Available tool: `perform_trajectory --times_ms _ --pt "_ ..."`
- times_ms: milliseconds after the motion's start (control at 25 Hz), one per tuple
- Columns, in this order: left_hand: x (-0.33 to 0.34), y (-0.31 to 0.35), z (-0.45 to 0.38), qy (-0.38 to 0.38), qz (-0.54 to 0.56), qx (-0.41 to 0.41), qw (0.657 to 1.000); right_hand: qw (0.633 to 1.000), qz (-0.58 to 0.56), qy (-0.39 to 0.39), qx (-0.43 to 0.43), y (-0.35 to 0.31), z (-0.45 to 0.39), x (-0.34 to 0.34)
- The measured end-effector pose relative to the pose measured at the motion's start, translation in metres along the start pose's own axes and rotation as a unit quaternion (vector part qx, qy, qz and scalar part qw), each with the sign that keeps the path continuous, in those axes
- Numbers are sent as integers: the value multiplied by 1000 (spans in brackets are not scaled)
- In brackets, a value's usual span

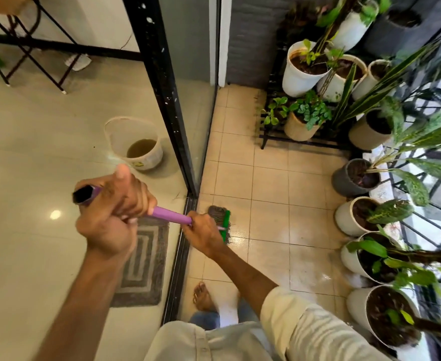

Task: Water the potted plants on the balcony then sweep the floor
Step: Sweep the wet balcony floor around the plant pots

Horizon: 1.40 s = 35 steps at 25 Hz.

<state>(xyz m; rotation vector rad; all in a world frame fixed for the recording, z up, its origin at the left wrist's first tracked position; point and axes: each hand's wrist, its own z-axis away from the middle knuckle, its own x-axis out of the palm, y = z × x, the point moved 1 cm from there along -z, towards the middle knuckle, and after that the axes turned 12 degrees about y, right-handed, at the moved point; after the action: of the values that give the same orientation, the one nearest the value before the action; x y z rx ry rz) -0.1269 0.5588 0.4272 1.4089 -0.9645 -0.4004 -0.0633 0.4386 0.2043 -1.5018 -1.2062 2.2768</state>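
A broom with a purple handle [168, 214] and a green head [226, 225] with dark bristles touches the beige balcony tiles [271, 183] beside the sliding door track [185, 230]. My left hand [112, 209] grips the handle near its black top end. My right hand [203, 233] grips it lower down, just above the head. Potted plants in white, grey and woven pots line the right side, for example a white pot [301, 71] on a black rack and a grey pot [352, 178] on the floor.
A white bucket [136, 142] with murky water stands indoors behind the glass door [188, 100]. A grey mat [144, 261] lies inside by the track. Black railing [428, 222] closes the right side. My bare foot [202, 295] stands on the tiles.
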Motion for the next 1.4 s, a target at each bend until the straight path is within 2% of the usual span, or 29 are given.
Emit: perform_trajectory --times_ms 160,320,440,560,640,800,920,1040,1200,1320,1400 --pt "29 -56 -2 -34 24 -80 996 996 61 12 57 68 9 -48" --pt "117 -159 39 -70 -49 -184 979 973 129 1 190 187 43 -109" --pt "186 -219 57 -111 -65 -239 962 947 150 30 283 263 64 -158" --pt "239 -242 62 -126 -59 -270 953 928 147 72 336 309 72 -196" --pt "255 -243 60 -122 -58 -263 955 926 129 76 346 318 76 -206" --pt "232 -206 35 -112 -63 -222 967 944 91 86 305 283 65 -179" --pt "179 -154 2 -83 -86 -178 977 970 66 36 231 220 42 -131" --pt "126 -103 -1 -38 -137 -110 984 985 1 22 171 155 23 -83" --pt "72 -48 22 44 -147 -23 988 993 -63 -12 97 65 11 -25" --pt "42 -18 30 36 -153 68 985 991 -111 -61 44 10 12 10" --pt "22 -8 30 37 -138 91 986 990 -124 -66 33 -13 13 22"
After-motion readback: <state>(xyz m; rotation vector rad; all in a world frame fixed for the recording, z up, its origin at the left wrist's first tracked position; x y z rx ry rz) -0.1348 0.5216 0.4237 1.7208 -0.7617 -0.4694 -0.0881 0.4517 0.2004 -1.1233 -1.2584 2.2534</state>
